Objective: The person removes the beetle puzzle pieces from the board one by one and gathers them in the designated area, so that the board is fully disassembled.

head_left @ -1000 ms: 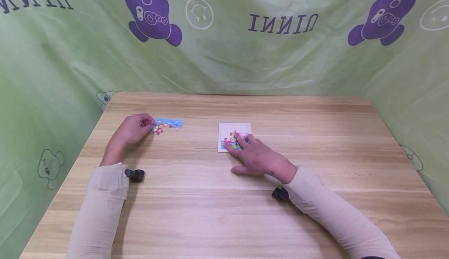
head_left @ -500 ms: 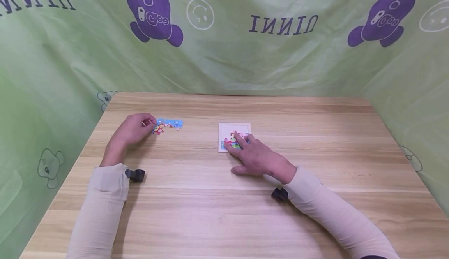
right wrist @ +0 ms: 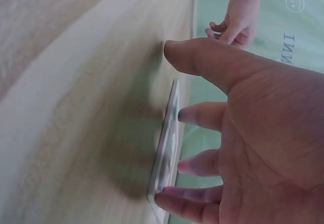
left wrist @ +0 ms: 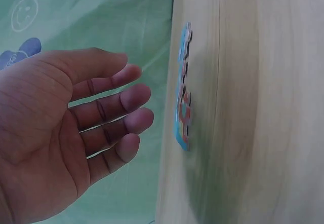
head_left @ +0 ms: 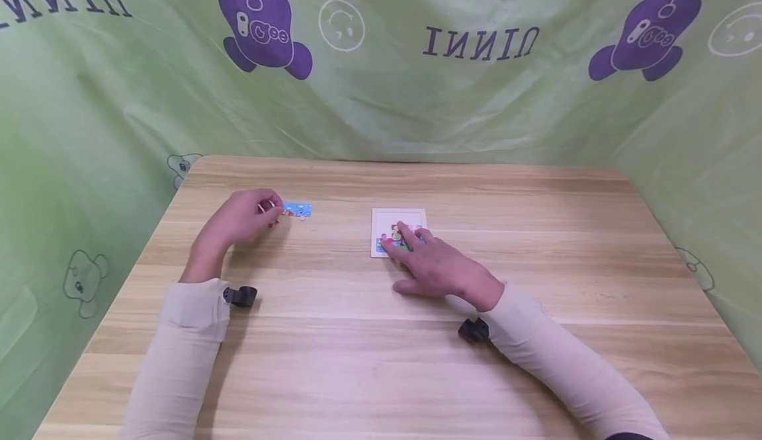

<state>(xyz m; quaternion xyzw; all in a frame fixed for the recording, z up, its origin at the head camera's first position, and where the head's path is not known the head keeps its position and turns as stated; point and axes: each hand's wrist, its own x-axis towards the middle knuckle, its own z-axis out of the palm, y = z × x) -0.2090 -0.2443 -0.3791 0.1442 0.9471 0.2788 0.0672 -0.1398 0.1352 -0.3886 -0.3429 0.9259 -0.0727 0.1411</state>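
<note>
My left hand (head_left: 247,215) hovers over a cluster of jigsaw pieces (head_left: 301,209) with blue, red and yellow print, hiding its left part in the head view. In the left wrist view the fingers of this hand (left wrist: 66,117) bend loosely with nothing between them, and the pieces (left wrist: 184,112) lie flat on the table beyond the fingertips. My right hand (head_left: 443,268) rests with spread fingers on a white square puzzle frame (head_left: 374,228). Some pieces (head_left: 387,242) fill the near part of the frame; the fingers partly cover them.
Both hands are above a light wooden table (head_left: 357,360). A green printed curtain (head_left: 381,109) hangs behind and along both sides. A small black camera (head_left: 241,296) sits at the left cuff and another black camera (head_left: 473,330) at the right cuff.
My left hand has shifted to the right and slightly away, now covering more of the loose jigsaw pieces. My right hand stays in place on the puzzle frame.
</note>
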